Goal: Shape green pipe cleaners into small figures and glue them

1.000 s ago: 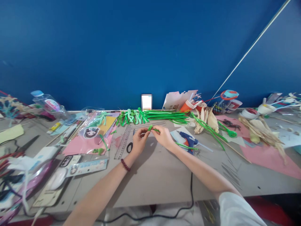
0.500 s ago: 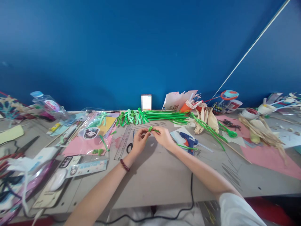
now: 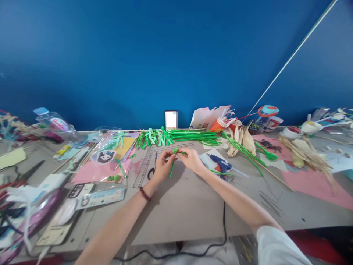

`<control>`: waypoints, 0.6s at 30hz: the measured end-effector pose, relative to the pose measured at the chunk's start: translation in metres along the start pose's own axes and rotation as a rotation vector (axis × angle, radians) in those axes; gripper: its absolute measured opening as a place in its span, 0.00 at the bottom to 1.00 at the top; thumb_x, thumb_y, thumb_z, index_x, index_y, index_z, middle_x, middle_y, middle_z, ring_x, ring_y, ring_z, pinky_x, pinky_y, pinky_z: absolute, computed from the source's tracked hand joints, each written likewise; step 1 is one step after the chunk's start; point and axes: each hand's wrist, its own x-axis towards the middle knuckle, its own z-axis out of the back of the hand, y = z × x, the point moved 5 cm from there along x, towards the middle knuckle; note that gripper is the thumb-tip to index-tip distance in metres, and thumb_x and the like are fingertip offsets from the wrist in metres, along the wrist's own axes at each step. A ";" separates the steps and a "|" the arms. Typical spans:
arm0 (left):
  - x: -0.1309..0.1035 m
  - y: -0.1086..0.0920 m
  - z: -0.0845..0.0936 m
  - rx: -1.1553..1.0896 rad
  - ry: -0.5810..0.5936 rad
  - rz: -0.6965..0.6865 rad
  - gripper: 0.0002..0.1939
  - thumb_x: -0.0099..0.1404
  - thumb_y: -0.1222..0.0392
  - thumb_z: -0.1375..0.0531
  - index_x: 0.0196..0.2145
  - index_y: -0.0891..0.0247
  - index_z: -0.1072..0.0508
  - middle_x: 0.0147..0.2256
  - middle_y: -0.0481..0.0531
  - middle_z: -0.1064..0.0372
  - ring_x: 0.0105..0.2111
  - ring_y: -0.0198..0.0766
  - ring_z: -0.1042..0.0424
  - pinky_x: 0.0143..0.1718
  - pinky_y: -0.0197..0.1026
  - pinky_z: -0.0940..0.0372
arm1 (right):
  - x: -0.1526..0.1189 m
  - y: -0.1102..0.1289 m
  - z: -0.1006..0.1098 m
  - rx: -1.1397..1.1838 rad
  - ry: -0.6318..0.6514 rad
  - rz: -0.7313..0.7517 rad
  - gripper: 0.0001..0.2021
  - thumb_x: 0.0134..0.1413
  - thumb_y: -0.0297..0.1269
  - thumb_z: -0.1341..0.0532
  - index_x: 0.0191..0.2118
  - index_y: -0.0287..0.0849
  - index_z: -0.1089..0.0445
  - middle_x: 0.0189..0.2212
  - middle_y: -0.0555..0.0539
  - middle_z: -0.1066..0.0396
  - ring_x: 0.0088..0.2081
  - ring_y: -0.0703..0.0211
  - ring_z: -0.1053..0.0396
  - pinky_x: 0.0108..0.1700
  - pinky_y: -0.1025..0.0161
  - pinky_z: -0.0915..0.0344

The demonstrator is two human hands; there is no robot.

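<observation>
A small green fuzzy stem piece [image 3: 171,169] is pinched between my two hands above the middle of the table, one end hanging below the fingers. My left hand [image 3: 164,164], with a dark red bead bracelet at the wrist, is closed on it. My right hand [image 3: 190,159] grips its upper part from the other side, fingertips nearly touching the left ones. Behind the hands lie a bundle of long green stems [image 3: 193,136] and a cluster of curled green pieces [image 3: 154,137].
A blue glue gun [image 3: 220,162] lies right of my hands. Left are a ruler [image 3: 142,170], black-handled scissors [image 3: 150,173] and a clear bag on pink paper [image 3: 91,171]. A lit phone [image 3: 171,120] stands against the blue wall. A black cable [image 3: 224,224] crosses the front edge.
A length of the green stem now hangs below my left fingers, where it did not show before. Both hands stay nearly in place, and the view has shifted slightly.
</observation>
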 end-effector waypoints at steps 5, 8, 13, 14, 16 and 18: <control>-0.001 0.004 -0.005 -0.195 0.024 0.108 0.13 0.49 0.57 0.32 0.28 0.65 0.31 0.27 0.45 0.34 0.26 0.28 0.32 0.34 0.33 0.33 | 0.002 -0.003 0.000 0.042 -0.014 -0.042 0.07 0.48 0.33 0.42 0.29 0.42 0.26 0.31 0.49 0.24 0.37 0.56 0.27 0.42 0.62 0.32; -0.003 0.008 -0.008 -0.297 0.012 0.241 0.12 0.49 0.58 0.32 0.28 0.65 0.30 0.25 0.45 0.32 0.25 0.28 0.32 0.32 0.32 0.34 | 0.003 -0.005 0.000 0.072 -0.020 -0.079 0.06 0.46 0.34 0.41 0.27 0.42 0.26 0.30 0.49 0.24 0.36 0.55 0.27 0.42 0.61 0.33; -0.007 0.011 -0.013 -0.431 0.024 0.382 0.10 0.48 0.61 0.32 0.27 0.66 0.27 0.25 0.46 0.30 0.25 0.28 0.30 0.32 0.31 0.34 | 0.003 -0.006 -0.001 0.136 -0.012 -0.110 0.07 0.45 0.36 0.40 0.28 0.41 0.26 0.31 0.47 0.24 0.36 0.55 0.27 0.43 0.60 0.34; -0.008 0.012 -0.013 -0.458 0.016 0.397 0.10 0.48 0.62 0.31 0.27 0.66 0.27 0.25 0.46 0.30 0.25 0.29 0.30 0.32 0.31 0.33 | 0.003 -0.007 -0.002 0.148 -0.008 -0.115 0.07 0.45 0.36 0.40 0.28 0.41 0.26 0.31 0.47 0.24 0.36 0.55 0.27 0.43 0.60 0.34; -0.009 0.013 -0.013 -0.489 -0.005 0.427 0.10 0.46 0.63 0.31 0.27 0.66 0.27 0.25 0.46 0.29 0.25 0.28 0.30 0.33 0.31 0.33 | 0.004 -0.009 -0.001 0.161 -0.003 -0.127 0.07 0.45 0.36 0.40 0.28 0.41 0.26 0.31 0.47 0.24 0.37 0.55 0.28 0.44 0.60 0.34; -0.009 0.014 -0.011 -0.494 -0.025 0.441 0.10 0.46 0.64 0.31 0.27 0.66 0.27 0.25 0.46 0.29 0.24 0.28 0.30 0.33 0.30 0.33 | 0.005 -0.010 -0.001 0.155 -0.001 -0.139 0.07 0.44 0.37 0.40 0.28 0.41 0.26 0.31 0.47 0.24 0.37 0.55 0.28 0.44 0.60 0.35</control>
